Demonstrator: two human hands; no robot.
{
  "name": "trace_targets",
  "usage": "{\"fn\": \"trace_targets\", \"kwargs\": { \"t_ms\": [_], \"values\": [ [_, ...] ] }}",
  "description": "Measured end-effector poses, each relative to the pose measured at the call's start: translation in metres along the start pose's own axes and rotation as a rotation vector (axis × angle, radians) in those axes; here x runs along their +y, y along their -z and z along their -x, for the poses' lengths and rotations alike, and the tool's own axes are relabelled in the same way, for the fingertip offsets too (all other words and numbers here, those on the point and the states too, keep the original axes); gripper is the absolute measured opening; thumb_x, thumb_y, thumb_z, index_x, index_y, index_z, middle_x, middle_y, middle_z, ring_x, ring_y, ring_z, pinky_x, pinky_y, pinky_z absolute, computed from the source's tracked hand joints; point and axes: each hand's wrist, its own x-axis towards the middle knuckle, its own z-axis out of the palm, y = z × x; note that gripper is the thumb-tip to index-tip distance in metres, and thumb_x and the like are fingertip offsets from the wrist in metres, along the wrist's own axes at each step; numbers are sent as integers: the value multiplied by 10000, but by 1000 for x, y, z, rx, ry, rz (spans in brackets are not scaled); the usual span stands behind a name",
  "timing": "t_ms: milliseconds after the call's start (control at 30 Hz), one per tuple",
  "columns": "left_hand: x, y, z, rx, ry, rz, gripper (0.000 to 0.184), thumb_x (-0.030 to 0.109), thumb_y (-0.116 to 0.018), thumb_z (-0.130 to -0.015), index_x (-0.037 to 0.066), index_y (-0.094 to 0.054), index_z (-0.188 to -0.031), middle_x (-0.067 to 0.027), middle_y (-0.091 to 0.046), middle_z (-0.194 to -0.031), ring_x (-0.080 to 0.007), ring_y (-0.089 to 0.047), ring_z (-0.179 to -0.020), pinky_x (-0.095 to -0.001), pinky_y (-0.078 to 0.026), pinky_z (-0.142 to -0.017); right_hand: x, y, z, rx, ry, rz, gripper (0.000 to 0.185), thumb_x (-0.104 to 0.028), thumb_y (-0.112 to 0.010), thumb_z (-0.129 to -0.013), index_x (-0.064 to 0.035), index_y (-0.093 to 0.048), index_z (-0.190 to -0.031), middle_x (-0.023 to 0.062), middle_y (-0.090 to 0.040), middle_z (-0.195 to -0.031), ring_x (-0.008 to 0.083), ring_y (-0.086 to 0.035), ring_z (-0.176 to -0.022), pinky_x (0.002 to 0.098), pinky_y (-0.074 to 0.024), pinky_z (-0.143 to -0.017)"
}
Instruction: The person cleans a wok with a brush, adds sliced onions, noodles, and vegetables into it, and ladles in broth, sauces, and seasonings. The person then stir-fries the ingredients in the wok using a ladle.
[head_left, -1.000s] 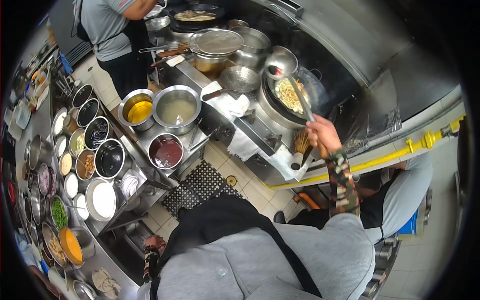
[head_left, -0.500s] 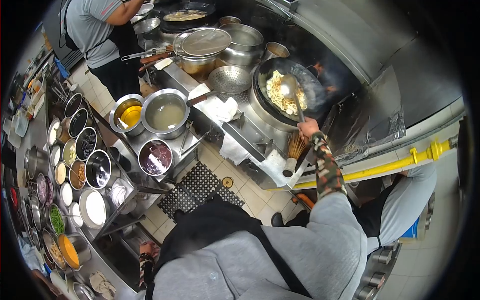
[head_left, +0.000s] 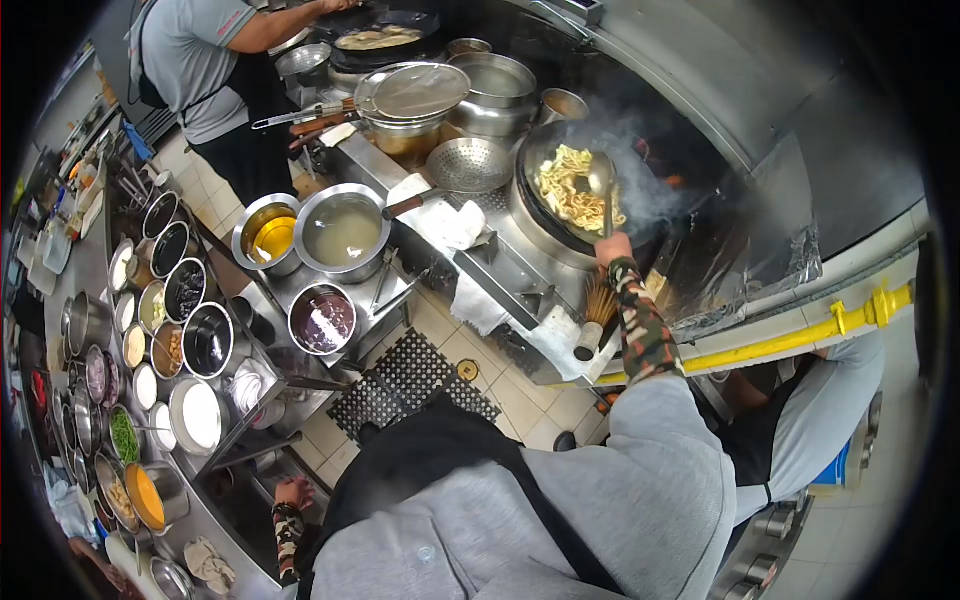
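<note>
My right hand (head_left: 613, 248) grips the handle of a metal ladle (head_left: 607, 200), whose bowl is down in a black wok (head_left: 530, 158) at the food's right side. Pale noodles (head_left: 567, 192) with light pieces among them lie in the wok, and smoke rises over its right half. Just below the wok, close to my right wrist, rests a bamboo wok brush (head_left: 597, 315). My left hand (head_left: 294, 491) hangs low at my side, near the counter edge, fingers loosely bent and apart; I make out nothing in it.
A perforated strainer (head_left: 470, 165) and stock pots (head_left: 492, 90) stand left of the wok. Pots of oil (head_left: 268, 236) and cloudy liquid (head_left: 343, 232) sit on a side table. Ingredient bowls crowd the left counter. One co-worker (head_left: 200, 60) stands upper left, another (head_left: 825, 410) bends at right.
The ladle's bowl has moved from the noodles' top to their right side, and the noodles have shifted and look browner. Smoke has thickened. My left hand shows more fully.
</note>
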Motion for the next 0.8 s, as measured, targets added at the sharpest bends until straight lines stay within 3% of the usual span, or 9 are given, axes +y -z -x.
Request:
{"fn": "trace_targets", "kwargs": {
  "t_ms": [133,200,267,300,367,433,633,733,800],
  "values": [
    [0,11,22,-290,-34,570,135,103,-553,-864,53,-573,-988,-102,-662,-804,-192,-637,-646,-337,-503,-538,-12,31,66,241,27,33,187,-139,-672,-755,-78,-651,-930,138,-660,-730,284,-665,-715,422,-495,-598],
    [1,18,53,-133,-194,289,166,165,-610,-880,10,-635,-931,-95,-664,-791,-178,-645,-673,-313,-539,-606,-21,51,83,254,75,-73,279,-133,-676,-744,-113,-674,-1022,122,-672,-773,289,-675,-770,447,-500,-642],
    [40,26,119,68,-221,243,175,183,-660,-862,8,-653,-862,-82,-667,-744,-155,-644,-633,-294,-534,-568,-26,45,77,246,124,-319,264,-121,-634,-799,-98,-611,-1062,80,-583,-729,225,-586,-653,392,-437,-534],
    [37,43,122,199,-326,27,155,158,-644,-866,15,-656,-806,-62,-651,-672,-134,-628,-589,-278,-507,-525,-34,42,76,208,105,-535,258,-114,-613,-827,-90,-580,-1082,59,-539,-707,193,-541,-595,364,-406,-480],
    [40,71,127,416,-388,260,161,139,-601,-871,19,-661,-783,-28,-631,-624,-94,-574,-541,-258,-455,-493,-73,51,92,91,17,-947,246,-101,-571,-883,-76,-517,-1122,18,-450,-663,129,-451,-478,308,-344,-372],
    [58,113,125,655,-479,403,189,171,-611,-865,1,-669,-806,-25,-624,-615,-92,-563,-535,-252,-449,-510,-130,77,134,14,-23,-1067,198,-103,-527,-930,-88,-479,-1122,4,-417,-654,86,-402,-420,260,-326,-328],
    [158,224,105,1206,-599,95,338,254,-695,-779,-33,-677,-956,-140,-653,-676,-239,-622,-596,-354,-485,-591,-294,92,261,-462,164,-1365,152,-143,-518,-942,-113,-437,-1068,-12,-413,-690,33,-343,-393,200,-301,-305],
    [167,251,58,1109,-575,-89,321,314,-654,-811,2,-680,-882,-187,-656,-744,-383,-626,-714,-458,-486,-657,-369,85,305,-767,163,-1405,394,-119,-503,-947,-75,-378,-1318,-3,-407,-692,31,-340,-378,188,-302,-293],
    [174,258,77,1064,-584,-240,269,288,-624,-844,32,-687,-900,-184,-650,-760,-389,-621,-738,-467,-483,-671,-420,81,330,-876,175,-1362,438,-118,-496,-953,-71,-351,-1364,-1,-408,-690,33,-341,-372,189,-303,-294]
  ]
}}
